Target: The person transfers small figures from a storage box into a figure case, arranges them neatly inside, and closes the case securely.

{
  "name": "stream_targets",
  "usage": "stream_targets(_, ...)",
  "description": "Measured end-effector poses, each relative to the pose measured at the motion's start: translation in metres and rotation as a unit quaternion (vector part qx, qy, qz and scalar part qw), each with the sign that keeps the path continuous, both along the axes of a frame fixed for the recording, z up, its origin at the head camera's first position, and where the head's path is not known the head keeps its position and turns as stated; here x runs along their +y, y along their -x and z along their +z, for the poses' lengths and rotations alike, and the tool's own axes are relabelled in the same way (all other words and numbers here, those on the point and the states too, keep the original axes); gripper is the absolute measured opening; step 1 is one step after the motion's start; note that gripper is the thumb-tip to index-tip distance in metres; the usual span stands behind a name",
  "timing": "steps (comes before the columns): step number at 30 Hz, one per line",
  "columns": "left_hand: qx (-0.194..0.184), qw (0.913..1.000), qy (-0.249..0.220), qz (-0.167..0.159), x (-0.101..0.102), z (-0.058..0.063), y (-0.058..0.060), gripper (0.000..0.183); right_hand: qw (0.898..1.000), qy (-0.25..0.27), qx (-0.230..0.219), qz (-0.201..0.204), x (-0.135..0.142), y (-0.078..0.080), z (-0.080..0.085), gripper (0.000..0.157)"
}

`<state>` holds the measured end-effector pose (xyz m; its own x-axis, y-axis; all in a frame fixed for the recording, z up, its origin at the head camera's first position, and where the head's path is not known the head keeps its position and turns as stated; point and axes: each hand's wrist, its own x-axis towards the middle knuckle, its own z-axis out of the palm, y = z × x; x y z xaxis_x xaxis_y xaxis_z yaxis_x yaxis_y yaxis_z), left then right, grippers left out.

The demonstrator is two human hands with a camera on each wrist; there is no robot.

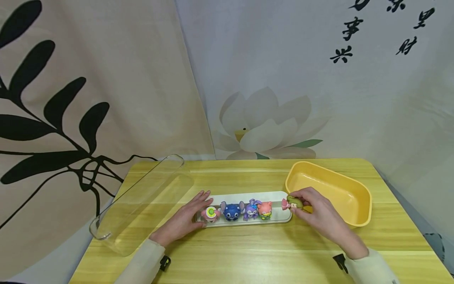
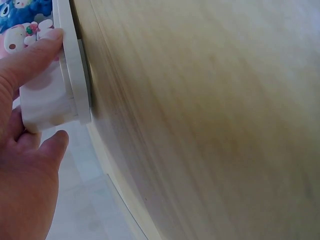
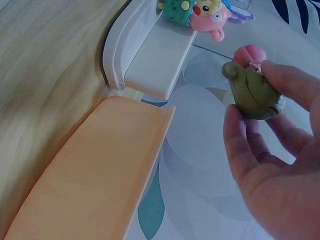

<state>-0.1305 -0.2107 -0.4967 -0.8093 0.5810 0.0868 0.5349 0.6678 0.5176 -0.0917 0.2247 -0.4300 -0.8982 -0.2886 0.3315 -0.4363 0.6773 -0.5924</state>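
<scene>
My right hand (image 1: 320, 209) pinches a small figurine (image 1: 293, 202) with olive-green hair and a pink bow, just above the right end of a white display base (image 1: 244, 197). In the right wrist view the figurine (image 3: 252, 92) sits between thumb and fingertips. My left hand (image 1: 188, 217) holds the base's left end; the left wrist view has a digit on the rim and others around the end. Along the base stand a pink figurine with a green swirl (image 1: 211, 213), a blue big-eared one (image 1: 232, 212), a purple long-eared one (image 1: 251, 210) and a coral-pink one (image 1: 265, 210).
A yellow plastic bin (image 1: 333, 173) stands at the back right, close to the base's right end. On the left a long clear cover (image 1: 142, 205) lies slanted over the table's edge. Wood-grain tabletop (image 1: 248, 256) spreads in front; printed cloth (image 1: 266, 59) hangs behind.
</scene>
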Motion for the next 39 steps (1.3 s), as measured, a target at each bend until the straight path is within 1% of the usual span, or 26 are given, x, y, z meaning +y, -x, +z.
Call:
stream_targets(6,-0.001,1.0000,0.001,-0.001,0.000,0.000,0.000,0.083,1.000,-0.022,-0.003,-0.005,-0.004,0.001,0.000,0.034)
stream_targets(10,0.000,1.0000,0.000,-0.001,0.000,0.001,0.000,0.083,0.999,-0.030,0.011,0.000,-0.008,0.002,-0.004,0.035)
stream_targets(15,0.003,1.0000,0.000,-0.002,0.000,0.001,0.000,0.083,0.997,-0.049,0.056,0.010,-0.012,0.005,-0.010,0.033)
stream_targets(18,0.005,1.0000,0.001,-0.003,0.000,0.001,0.000,0.083,0.994,-0.075,0.083,0.015,-0.013,0.006,-0.013,0.032)
stream_targets(22,0.002,1.0000,0.001,-0.002,0.000,0.001,0.000,0.083,0.987,-0.112,0.108,0.026,-0.013,0.009,-0.019,0.032)
stream_targets(26,-0.001,1.0000,0.002,0.000,0.000,0.001,0.000,0.083,0.982,-0.134,0.124,0.039,-0.015,0.012,-0.025,0.034)
stream_targets(32,-0.003,1.0000,0.003,0.000,0.000,0.000,0.000,0.083,0.981,-0.144,0.119,0.048,-0.018,0.015,-0.030,0.041)
stream_targets(36,-0.002,1.0000,0.005,0.001,0.000,-0.001,0.001,0.083,0.981,-0.153,0.105,0.048,-0.020,0.015,-0.032,0.039)
stream_targets(39,-0.002,1.0000,0.005,0.001,0.000,-0.001,0.001,0.083,0.980,-0.158,0.104,0.052,-0.021,0.015,-0.033,0.038)
